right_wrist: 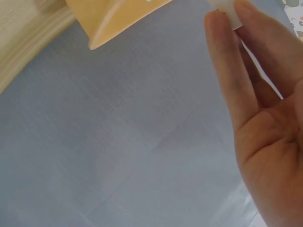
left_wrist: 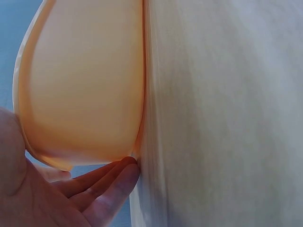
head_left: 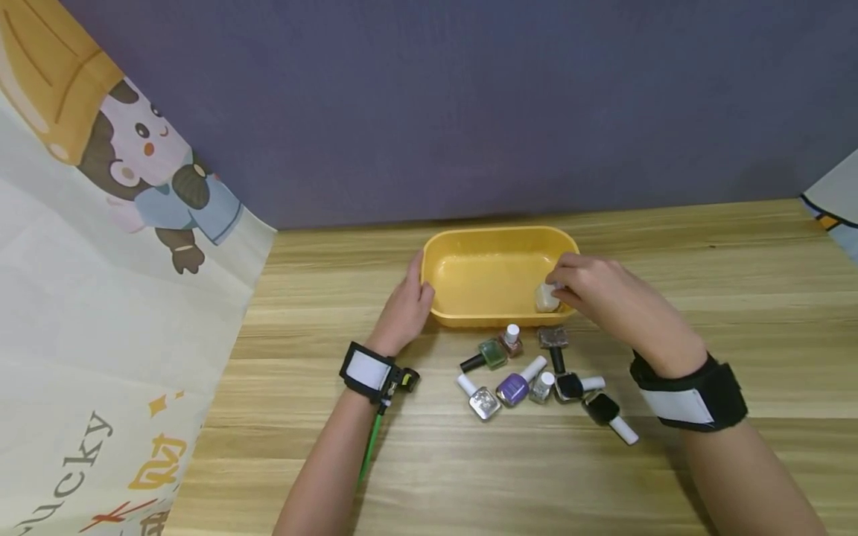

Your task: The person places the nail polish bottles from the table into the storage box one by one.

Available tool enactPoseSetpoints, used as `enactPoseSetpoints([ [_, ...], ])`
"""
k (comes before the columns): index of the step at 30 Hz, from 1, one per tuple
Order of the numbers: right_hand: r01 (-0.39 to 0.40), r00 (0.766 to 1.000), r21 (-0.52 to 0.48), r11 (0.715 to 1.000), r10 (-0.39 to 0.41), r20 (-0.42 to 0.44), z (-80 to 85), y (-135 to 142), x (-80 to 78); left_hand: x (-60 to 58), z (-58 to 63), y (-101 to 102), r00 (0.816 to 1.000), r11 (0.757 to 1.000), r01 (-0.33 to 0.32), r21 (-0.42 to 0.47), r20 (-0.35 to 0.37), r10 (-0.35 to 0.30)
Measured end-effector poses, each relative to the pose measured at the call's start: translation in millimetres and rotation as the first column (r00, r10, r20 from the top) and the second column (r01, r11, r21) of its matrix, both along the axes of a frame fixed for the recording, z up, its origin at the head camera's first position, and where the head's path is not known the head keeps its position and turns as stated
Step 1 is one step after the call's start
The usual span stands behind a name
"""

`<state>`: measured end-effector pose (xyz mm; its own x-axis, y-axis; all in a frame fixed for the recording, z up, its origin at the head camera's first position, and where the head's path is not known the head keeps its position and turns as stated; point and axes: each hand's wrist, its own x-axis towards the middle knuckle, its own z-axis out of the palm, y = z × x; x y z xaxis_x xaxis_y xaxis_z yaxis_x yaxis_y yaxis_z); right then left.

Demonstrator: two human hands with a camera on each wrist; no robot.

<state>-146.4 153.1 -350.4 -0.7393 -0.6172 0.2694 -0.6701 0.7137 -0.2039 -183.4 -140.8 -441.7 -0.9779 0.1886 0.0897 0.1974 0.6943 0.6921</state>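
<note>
In the head view a yellow plastic basin (head_left: 496, 320) sits on the wooden table. My left hand (head_left: 404, 307) holds its left end, and the left wrist view shows fingers (left_wrist: 102, 187) against the outer wall (left_wrist: 85, 85). Over the basin's right end, my right hand (head_left: 596, 286) pinches a small nail polish bottle (head_left: 546, 298) with pale cream polish. Its white cap (right_wrist: 228, 13) shows between thumb and fingertip in the right wrist view. Whether the bottle touches the basin floor, I cannot tell.
Several nail polish bottles lie or stand in front of the basin, among them a purple one (head_left: 512, 389), a green one (head_left: 493, 353), a silver one (head_left: 484, 403) and a black one (head_left: 601, 409). A dark blue-grey panel (head_left: 469, 112) rises behind the table.
</note>
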Motion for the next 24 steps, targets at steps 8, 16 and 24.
enactPoseSetpoints([
  [8,0.003,0.999,0.037,0.999,-0.004,0.039,-11.6,-0.5,-8.1,0.1,-0.2,0.3,1.0,1.0,0.0,0.002,-0.004,0.0],
  [16,-0.028,1.0,0.038,0.999,0.028,0.009,-23.3,-1.8,-12.5,2.7,-0.8,0.5,1.0,1.0,0.013,0.006,-0.004,-0.013],
  [24,-0.067,0.997,0.048,0.997,0.068,-0.02,-28.7,-3.6,-17.9,0.8,-0.6,0.4,1.0,1.0,0.003,0.008,-0.005,-0.003],
])
